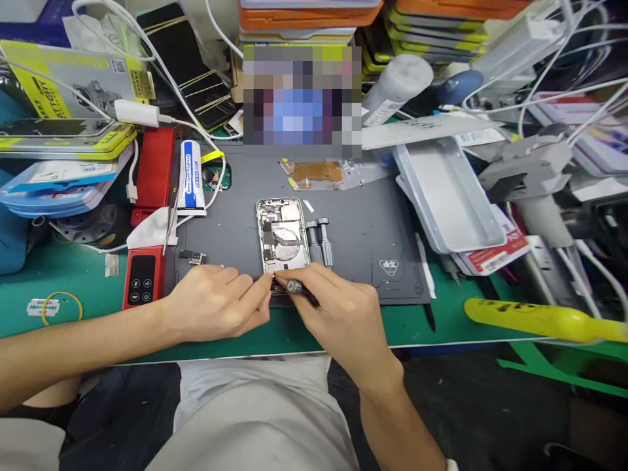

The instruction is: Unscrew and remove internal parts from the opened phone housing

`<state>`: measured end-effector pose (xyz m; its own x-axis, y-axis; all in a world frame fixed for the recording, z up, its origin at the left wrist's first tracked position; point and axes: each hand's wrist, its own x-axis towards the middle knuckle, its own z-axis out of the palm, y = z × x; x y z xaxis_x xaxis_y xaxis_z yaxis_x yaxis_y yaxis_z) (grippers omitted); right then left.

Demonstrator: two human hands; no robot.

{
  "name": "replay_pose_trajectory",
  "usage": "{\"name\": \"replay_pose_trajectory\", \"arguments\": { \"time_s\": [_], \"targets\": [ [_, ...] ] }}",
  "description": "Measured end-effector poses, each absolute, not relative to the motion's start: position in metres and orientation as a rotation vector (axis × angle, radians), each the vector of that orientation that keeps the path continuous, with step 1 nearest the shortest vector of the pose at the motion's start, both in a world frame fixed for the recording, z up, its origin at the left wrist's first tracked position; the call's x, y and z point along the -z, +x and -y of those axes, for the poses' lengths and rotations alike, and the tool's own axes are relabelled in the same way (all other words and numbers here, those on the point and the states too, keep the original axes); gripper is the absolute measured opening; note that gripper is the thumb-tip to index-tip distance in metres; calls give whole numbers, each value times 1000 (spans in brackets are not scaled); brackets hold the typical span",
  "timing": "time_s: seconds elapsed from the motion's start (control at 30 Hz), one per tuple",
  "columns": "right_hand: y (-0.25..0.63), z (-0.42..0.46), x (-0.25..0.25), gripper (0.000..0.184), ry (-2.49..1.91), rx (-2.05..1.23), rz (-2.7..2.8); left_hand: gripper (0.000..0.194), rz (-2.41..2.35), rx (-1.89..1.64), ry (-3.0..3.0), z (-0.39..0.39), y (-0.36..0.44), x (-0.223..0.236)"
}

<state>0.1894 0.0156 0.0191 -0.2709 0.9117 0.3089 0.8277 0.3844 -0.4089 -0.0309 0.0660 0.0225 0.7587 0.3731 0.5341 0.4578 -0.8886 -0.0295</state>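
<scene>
An opened phone (pixel 287 243) with its inner parts showing lies on the dark grey work mat (pixel 353 242). My right hand (pixel 346 311) is closed around a small screwdriver (pixel 294 286). Its dark cap points up toward me, and its tip is hidden by the fingers at the phone's lower end. My left hand (pixel 220 301) is curled, with its fingertips at the lower left edge of the phone. Whatever those fingers may pinch is too small to tell. Right beside the phone lie two dark screwdrivers (pixel 318 242). A small metal phone part (pixel 193 256) rests left of it.
An amber flex sheet (pixel 318 172) and tiny parts lie behind the phone. At left are a white-blue tube (pixel 191 178) and a red device (pixel 144 278) with buttons. A white tray (pixel 449 196) and a yellow strap-like object (pixel 534 318) are at right. Stacked boxes and cables line the back.
</scene>
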Motion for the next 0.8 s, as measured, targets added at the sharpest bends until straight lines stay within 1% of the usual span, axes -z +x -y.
{"name": "replay_pose_trajectory", "arguments": {
  "time_s": [0.13,0.27,0.33,0.43,0.5,0.53,0.6,0.67,0.7,0.77,0.8],
  "targets": [
    [190,-16,-20,24,-1483,-264,2156,22,561,732,-2761,-65,-32,-20],
    [191,-12,-19,26,-1483,-466,2076,27,442,668,-2719,-65,-32,-19],
    [193,-9,-20,29,-1533,-571,1917,29,423,636,-2708,-65,-32,-19],
    [199,-6,-24,45,-1601,-684,1495,28,431,640,-2700,-65,-32,-18],
    [205,-8,-27,51,-1506,-755,1256,27,444,645,-2694,-64,-32,-17],
    [208,-11,-28,50,-1436,-760,1181,26,453,642,-2691,-63,-33,-18],
    [215,-17,-31,44,-1346,-665,1097,24,469,601,-2700,-61,-32,-18],
    [218,-22,-33,36,-1349,-474,1058,20,497,533,-2729,-58,-31,-19],
    [219,-23,-35,35,-1363,-379,1056,19,518,502,-2748,-57,-30,-20],
    [215,-24,-39,46,-1376,-263,1105,21,583,496,-2768,-54,-28,-20],
    [211,-24,-41,53,-1383,-259,1152,24,611,491,-2772,-53,-28,-19]
  ]
}}
